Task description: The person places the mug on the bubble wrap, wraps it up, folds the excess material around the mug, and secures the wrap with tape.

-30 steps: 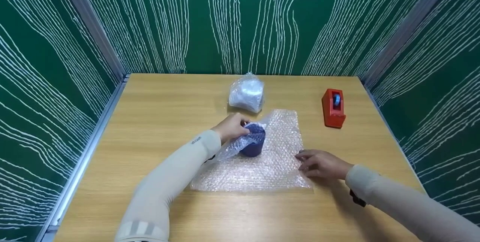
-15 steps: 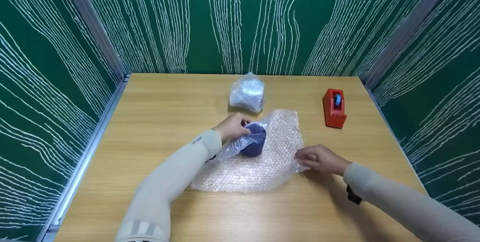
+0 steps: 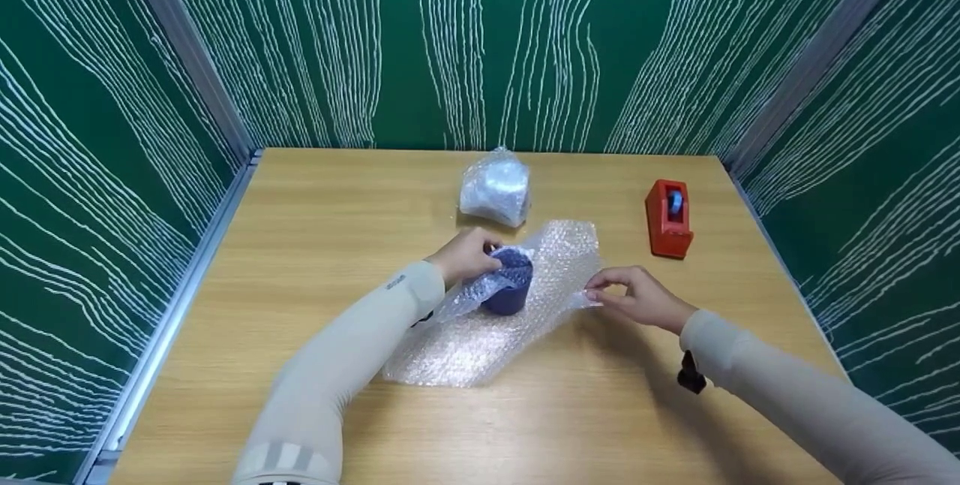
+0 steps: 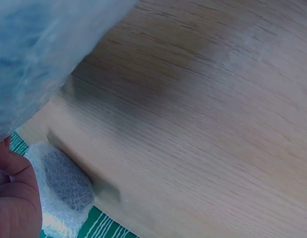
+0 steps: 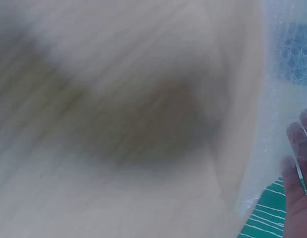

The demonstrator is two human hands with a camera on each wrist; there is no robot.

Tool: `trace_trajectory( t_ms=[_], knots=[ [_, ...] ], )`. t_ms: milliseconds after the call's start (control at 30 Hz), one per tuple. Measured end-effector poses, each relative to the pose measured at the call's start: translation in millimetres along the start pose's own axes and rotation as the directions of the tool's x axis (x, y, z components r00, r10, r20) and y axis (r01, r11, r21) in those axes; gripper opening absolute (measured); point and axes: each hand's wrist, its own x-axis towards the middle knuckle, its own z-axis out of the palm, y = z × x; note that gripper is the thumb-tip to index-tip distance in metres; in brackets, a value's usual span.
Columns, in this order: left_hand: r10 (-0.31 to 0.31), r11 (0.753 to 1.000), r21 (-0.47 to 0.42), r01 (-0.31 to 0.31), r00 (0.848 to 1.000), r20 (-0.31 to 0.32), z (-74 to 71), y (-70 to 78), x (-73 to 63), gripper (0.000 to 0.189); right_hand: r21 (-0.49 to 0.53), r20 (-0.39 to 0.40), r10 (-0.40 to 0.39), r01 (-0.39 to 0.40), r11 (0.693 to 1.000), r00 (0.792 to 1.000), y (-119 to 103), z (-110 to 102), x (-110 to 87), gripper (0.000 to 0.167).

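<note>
One flap of bubble wrap [image 3: 472,294] is pinched by the left hand [image 3: 465,254] at the rim of the purple cup [image 3: 508,300], upright on the wrap; right hand [image 3: 639,296] pinches its lifted edge. Hard pull there could tip the cup.

Green walls [image 3: 499,42] with wavy white lines [image 3: 454,42], grey corner posts [image 3: 187,49], a wood-grained tabletop [image 3: 337,222] with soft glare [image 3: 491,432].

The left arm [image 3: 334,380], sleeved to the wrist, was angled forward and inward; the left grip [image 3: 465,254] was set in a pinch. The right arm [image 3: 810,391], likewise sleeved, was angled inward; the right grip [image 3: 637,296] pinched between thumb and index finger.
</note>
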Motion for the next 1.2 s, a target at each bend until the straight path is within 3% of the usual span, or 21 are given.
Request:
trace_trajectory(
  t_ms=[200, 433, 833, 1033, 1200],
  knots=[
    [-0.013, 1.0, -0.009, 0.013, 1.0, 0.002, -0.1, -0.5, 0.4, 0.009, 0.046, -0.043, 0.003, -0.001, 0.999, 0.999, -14.7, -0.6, 11.2, 0.012],
    [0.016, 0.999, 0.033, -0.017, 1.0, 0.005, 0.6, 0.5, 1.9, 0.007, 0.098, -0.078, -0.001, 0.009, 0.995, 0.997, -29.1, 3.4, 22.7, 0.012],
    [-0.017, 0.999, 0.044, 0.017, 1.0, -0.005, -0.7, 1.5, -2.3, 0.006, 0.124, -0.12, -0.033, 0.048, 0.991, 0.992, -44.2, 11.7, 44.0, 0.012],
    [-0.025, 0.999, -0.032, 0.024, 0.998, -0.051, 1.6, 4.5, -5.0, 0.017, 0.148, -0.125, 0.0, 0.018, 0.989, 0.992, -45.6, 13.1, 57.5, 0.016],
    [-0.075, 0.981, -0.184, 0.059, 0.994, -0.081, -1.1, 5.4, -8.6, 0.022, 0.171, -0.152, 0.068, -0.041, 0.984, 0.986, -46.9, 16.2, 66.1, 0.021]
  ],
)
